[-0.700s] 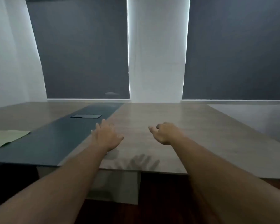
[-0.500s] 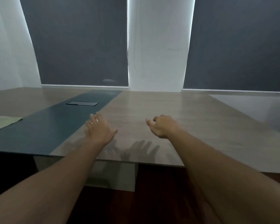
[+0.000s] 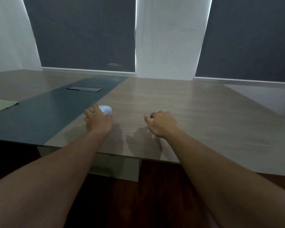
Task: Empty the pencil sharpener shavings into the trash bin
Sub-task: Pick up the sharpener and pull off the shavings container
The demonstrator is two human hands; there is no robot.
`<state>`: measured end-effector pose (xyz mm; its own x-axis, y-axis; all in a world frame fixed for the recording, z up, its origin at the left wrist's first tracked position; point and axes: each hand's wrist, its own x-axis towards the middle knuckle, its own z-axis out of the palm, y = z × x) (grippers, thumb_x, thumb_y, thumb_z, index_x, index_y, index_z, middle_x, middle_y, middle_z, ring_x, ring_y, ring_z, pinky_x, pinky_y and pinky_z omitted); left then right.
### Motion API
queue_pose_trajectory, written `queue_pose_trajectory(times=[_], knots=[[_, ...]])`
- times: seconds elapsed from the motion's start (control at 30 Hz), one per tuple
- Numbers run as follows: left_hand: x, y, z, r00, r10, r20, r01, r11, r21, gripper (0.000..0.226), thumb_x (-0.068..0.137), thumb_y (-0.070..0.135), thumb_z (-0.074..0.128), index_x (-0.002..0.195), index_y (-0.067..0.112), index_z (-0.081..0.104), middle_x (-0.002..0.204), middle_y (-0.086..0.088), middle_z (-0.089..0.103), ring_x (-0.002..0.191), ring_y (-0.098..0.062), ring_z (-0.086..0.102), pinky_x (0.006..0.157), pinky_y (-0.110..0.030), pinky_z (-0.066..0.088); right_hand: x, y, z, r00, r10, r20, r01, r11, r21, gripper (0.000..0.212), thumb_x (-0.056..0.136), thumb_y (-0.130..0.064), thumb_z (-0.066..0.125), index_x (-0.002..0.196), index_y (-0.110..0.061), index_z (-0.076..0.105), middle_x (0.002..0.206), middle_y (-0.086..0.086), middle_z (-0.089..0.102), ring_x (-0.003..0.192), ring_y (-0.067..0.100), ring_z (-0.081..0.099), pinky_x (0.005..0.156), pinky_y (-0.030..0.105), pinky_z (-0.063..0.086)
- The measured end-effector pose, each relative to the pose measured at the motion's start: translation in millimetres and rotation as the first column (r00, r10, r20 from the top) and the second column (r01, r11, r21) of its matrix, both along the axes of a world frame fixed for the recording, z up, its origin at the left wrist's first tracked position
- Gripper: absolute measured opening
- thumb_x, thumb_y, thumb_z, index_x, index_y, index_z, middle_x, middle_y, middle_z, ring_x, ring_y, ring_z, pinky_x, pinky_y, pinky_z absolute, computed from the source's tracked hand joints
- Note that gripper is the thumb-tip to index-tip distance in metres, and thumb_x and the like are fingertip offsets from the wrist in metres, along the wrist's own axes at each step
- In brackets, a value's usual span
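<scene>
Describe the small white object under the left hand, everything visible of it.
The white object, presumably the pencil sharpener, looks small, rounded and smooth, like pale plastic. Only its far upper side shows; the left hand covers the rest, fingers curled over it. It sits on the wooden table, beside the dark centre strip. No opening, lid or shavings can be made out.

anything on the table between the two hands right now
No. In the head view the stretch of wood table between the left hand, which is around the pale sharpener, and the empty right hand is bare, only their shadows on it.
</scene>
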<state>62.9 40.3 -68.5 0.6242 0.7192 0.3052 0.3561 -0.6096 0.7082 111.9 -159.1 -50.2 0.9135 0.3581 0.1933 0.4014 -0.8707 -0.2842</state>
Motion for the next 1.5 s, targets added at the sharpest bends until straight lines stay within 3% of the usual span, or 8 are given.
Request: queue_pose_trajectory(times=[0.17,0.27,0.4,0.53,0.67,0.87,1.13,1.5], knots=[[9,-11,8,0.994,0.002,0.107,0.027,0.962,-0.273,0.066,0.088,0.040,0.057,0.133,0.001,0.029,0.139,-0.026,0.044,0.123,-0.044,0.049,0.099,-0.044,0.040,1,-1,0,1.000,0.008,0.029,-0.012,0.990,0.138,0.061,0.098,-0.048,0.028,0.102,-0.003,0.069,0.113,0.021,0.068,0.115,0.039,0.054,0.095,0.044,0.047],[11,-26,12,0.988,-0.016,0.155,0.074,0.923,-0.377,0.061,0.087,0.039,0.059,0.128,0.003,0.032,0.137,-0.021,0.050,0.122,-0.039,0.051,0.097,-0.041,0.040,4,0,4,0.994,-0.003,-0.112,0.033,0.964,0.263,0.058,0.098,-0.048,0.030,0.068,-0.006,0.057,0.095,0.019,0.066,0.106,0.039,0.060,0.086,0.038,0.046],[17,-48,18,0.974,-0.044,0.220,0.158,0.829,-0.536,0.060,0.084,0.037,0.063,0.127,0.003,0.040,0.134,-0.021,0.054,0.118,-0.037,0.054,0.098,-0.040,0.044,0,-2,9,0.931,0.051,-0.360,0.099,0.917,0.386,0.072,0.096,-0.056,0.029,0.114,0.003,0.066,0.121,0.021,0.067,0.112,0.036,0.060,0.097,0.044,0.049],[18,-73,28,0.944,-0.123,0.305,0.287,0.762,-0.580,0.058,0.080,0.037,0.063,0.124,0.004,0.048,0.125,-0.018,0.059,0.109,-0.036,0.059,0.096,-0.044,0.049,-15,-15,18,0.839,0.134,-0.528,0.179,0.847,0.500,0.077,0.088,-0.070,0.034,0.119,-0.005,0.062,0.111,0.017,0.069,0.094,0.030,0.065,0.082,0.040,0.054],[17,-95,42,0.899,-0.173,0.403,0.398,0.707,-0.584,0.063,0.067,0.043,0.061,0.115,0.003,0.053,0.116,-0.018,0.063,0.100,-0.035,0.062,0.090,-0.045,0.052,-25,-30,29,0.822,0.225,-0.524,0.146,0.805,0.576,0.075,0.088,-0.071,0.036,0.117,-0.007,0.061,0.106,0.013,0.068,0.093,0.029,0.066,0.083,0.042,0.056],[15,-125,58,0.854,-0.212,0.475,0.470,0.707,-0.528,0.033,0.082,0.032,0.061,0.102,0.008,0.051,0.108,-0.013,0.060,0.093,-0.031,0.058,0.081,-0.039,0.047,-34,-65,45,0.802,0.285,-0.524,0.234,0.658,0.716,0.065,0.082,-0.068,0.055,0.113,-0.010,0.061,0.107,0.008,0.066,0.093,0.024,0.063,0.074,0.035,0.057],[-11,-152,85,0.767,-0.388,0.511,0.584,0.752,-0.306,0.029,0.069,0.040,0.057,0.072,0.017,0.039,0.082,-0.005,0.052,0.074,-0.024,0.048,0.063,-0.034,0.038,-53,-99,56,0.754,0.411,-0.513,0.325,0.446,0.834,0.052,0.076,-0.057,0.071,0.101,-0.011,0.065,0.093,0.004,0.062,0.084,0.020,0.057,0.072,0.031,0.053],[-30,-170,74,0.727,-0.464,0.506,0.580,0.809,-0.093,0.034,0.071,0.038,0.056,0.088,0.010,0.047,0.076,-0.007,0.054,0.071,-0.025,0.049,0.057,-0.030,0.038,-64,-124,44,0.809,0.375,-0.452,0.436,0.131,0.890,0.023,0.086,-0.034,0.070,0.082,-0.013,0.062,0.070,0.003,0.054,0.057,0.014,0.047,0.056,0.026,0.040]])
